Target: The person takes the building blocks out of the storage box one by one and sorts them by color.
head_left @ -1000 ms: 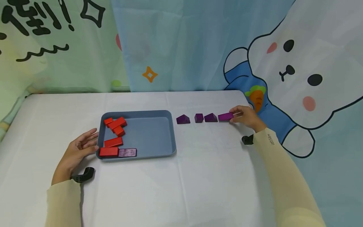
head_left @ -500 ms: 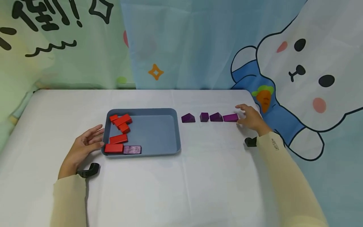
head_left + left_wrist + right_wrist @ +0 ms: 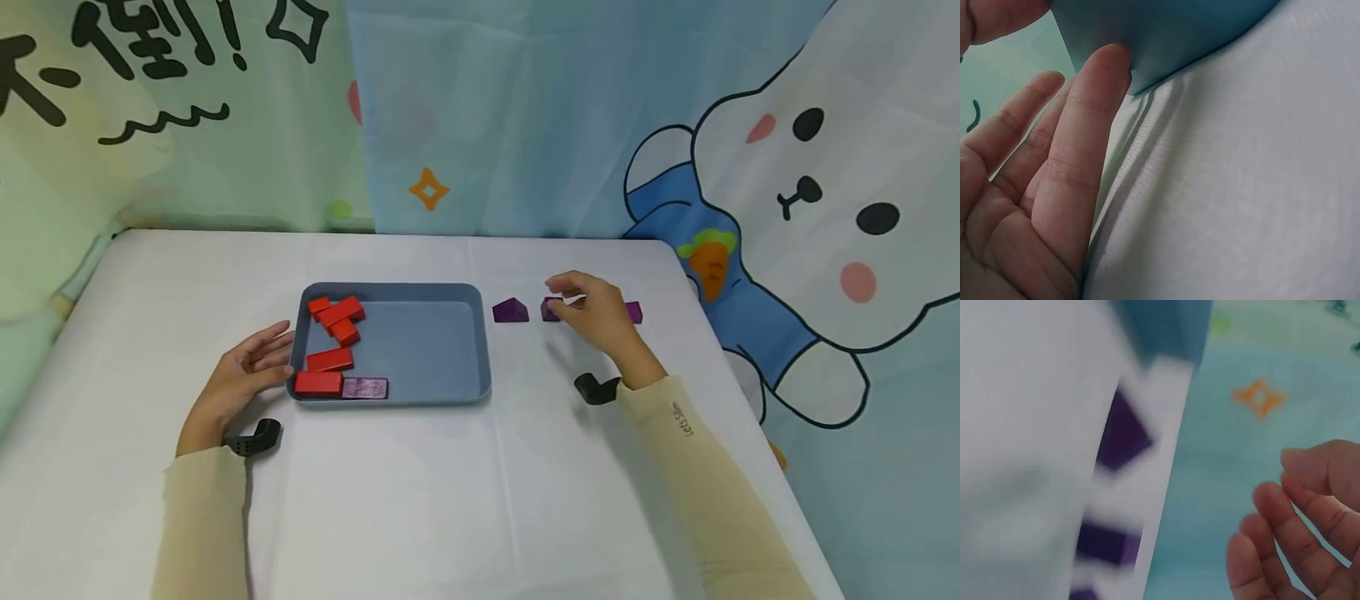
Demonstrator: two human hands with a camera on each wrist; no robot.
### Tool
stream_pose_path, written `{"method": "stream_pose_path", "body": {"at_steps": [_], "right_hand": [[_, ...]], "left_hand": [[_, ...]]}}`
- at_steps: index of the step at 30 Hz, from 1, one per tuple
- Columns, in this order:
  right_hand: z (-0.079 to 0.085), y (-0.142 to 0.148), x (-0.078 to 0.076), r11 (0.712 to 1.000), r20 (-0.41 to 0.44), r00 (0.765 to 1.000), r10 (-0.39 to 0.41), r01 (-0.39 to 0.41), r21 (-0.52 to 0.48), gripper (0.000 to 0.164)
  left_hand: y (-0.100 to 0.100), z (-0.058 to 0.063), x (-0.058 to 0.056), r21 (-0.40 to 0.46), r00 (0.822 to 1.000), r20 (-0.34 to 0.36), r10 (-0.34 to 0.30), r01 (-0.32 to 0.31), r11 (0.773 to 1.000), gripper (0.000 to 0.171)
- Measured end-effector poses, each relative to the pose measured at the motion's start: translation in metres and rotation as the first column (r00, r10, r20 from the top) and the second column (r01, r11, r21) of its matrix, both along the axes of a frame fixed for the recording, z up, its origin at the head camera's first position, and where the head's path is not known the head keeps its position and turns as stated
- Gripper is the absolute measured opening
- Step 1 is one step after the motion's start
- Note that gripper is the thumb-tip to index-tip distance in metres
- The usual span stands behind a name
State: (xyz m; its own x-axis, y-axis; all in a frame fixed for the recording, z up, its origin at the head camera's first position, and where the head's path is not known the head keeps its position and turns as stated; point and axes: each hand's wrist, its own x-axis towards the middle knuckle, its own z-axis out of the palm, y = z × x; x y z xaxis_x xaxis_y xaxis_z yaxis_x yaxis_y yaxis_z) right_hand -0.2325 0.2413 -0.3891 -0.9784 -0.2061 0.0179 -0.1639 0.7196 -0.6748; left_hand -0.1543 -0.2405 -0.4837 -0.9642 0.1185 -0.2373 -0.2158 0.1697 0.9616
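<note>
My left hand (image 3: 243, 373) rests against the left side of a blue-grey tray (image 3: 423, 350), with relaxed, nearly straight fingers. In the left wrist view, fingertips (image 3: 1110, 62) touch the tray's wall (image 3: 1166, 34). Beyond the tray's right side, a row of purple blocks lies on the white cloth. At its left end is a block with sloped sides (image 3: 511, 311). My right hand (image 3: 596, 317) hovers over the row, fingers loosely bent and holding nothing. Its thumb partly covers a small purple block (image 3: 547, 310) and the hand hides another. The end purple block (image 3: 634, 312) shows partly behind the hand.
Several red blocks (image 3: 330, 360) lie along the tray's left side. A pale purple patterned block (image 3: 365, 388) sits at its front edge, beside a red one. The white-covered table (image 3: 405, 492) ends at a printed curtain (image 3: 517, 125) behind and to the right.
My right hand has left the block at the row's right end and moved left over the middle blocks. My left hand stays at the tray. The whole head view has shifted slightly.
</note>
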Motion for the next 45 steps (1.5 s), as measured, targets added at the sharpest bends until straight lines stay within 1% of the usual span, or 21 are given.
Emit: {"method": "stream_pose_path", "body": {"at_steps": [3,5,7,11,14,16,18,22,28,32,35,40,45], "right_hand": [[-0.007,-0.030,0.008,0.994,0.000,0.997,0.075,-0.074,-0.080,0.029],[-0.011,-0.050,0.014,0.983,0.011,0.991,0.136,-0.134,-0.124,0.027],[-0.016,-0.070,0.020,0.968,0.040,0.979,0.198,-0.189,-0.164,0.026],[-0.024,-0.106,0.031,0.946,0.123,0.947,0.297,-0.274,-0.174,0.026],[-0.032,-0.129,0.037,0.940,0.208,0.920,0.332,-0.304,-0.155,0.026],[-0.037,-0.142,0.040,0.943,0.268,0.905,0.330,-0.301,-0.144,0.025],[-0.041,-0.153,0.041,0.947,0.309,0.895,0.322,-0.296,-0.128,0.026],[-0.047,-0.169,0.042,0.957,0.343,0.894,0.290,-0.275,-0.092,0.028],[-0.058,-0.182,0.041,0.965,0.342,0.903,0.261,-0.255,-0.064,0.030],[-0.062,-0.187,0.041,0.962,0.307,0.913,0.270,-0.266,-0.055,0.023],[-0.063,-0.188,0.042,0.957,0.280,0.916,0.289,-0.283,-0.059,0.017],[-0.064,-0.190,0.042,0.951,0.274,0.910,0.309,-0.299,-0.081,0.012],[-0.063,-0.191,0.042,0.952,0.313,0.900,0.303,-0.273,-0.138,0.021]], "left_hand": [[0.001,0.001,-0.001,0.018,1.000,0.001,0.003,-0.003,1.000,0.079],[0.001,0.001,-0.002,0.026,1.000,0.001,0.004,-0.004,1.000,0.079],[0.001,0.001,-0.002,0.020,1.000,0.001,0.003,-0.003,1.000,0.079],[0.000,0.000,-0.002,0.004,1.000,0.002,0.008,-0.008,1.000,0.080],[0.000,-0.001,-0.003,0.011,1.000,0.000,0.010,-0.010,1.000,0.080],[0.000,-0.001,-0.003,0.026,1.000,-0.001,0.010,-0.009,1.000,0.080],[0.000,-0.001,-0.003,0.037,1.000,-0.005,0.008,-0.008,0.999,0.079],[0.001,0.000,-0.003,0.047,1.000,-0.015,0.007,-0.006,0.999,0.079],[0.000,0.001,-0.002,0.047,1.000,-0.016,0.011,-0.010,0.999,0.078],[0.000,0.002,-0.003,0.049,1.000,-0.010,0.019,-0.018,0.999,0.078],[0.000,0.002,-0.003,0.055,1.000,-0.007,0.022,-0.022,0.998,0.078],[0.000,0.003,-0.003,0.048,1.000,-0.005,0.026,-0.026,0.999,0.078],[0.000,0.003,-0.003,0.042,1.000,-0.007,0.024,-0.024,0.999,0.078]]}}
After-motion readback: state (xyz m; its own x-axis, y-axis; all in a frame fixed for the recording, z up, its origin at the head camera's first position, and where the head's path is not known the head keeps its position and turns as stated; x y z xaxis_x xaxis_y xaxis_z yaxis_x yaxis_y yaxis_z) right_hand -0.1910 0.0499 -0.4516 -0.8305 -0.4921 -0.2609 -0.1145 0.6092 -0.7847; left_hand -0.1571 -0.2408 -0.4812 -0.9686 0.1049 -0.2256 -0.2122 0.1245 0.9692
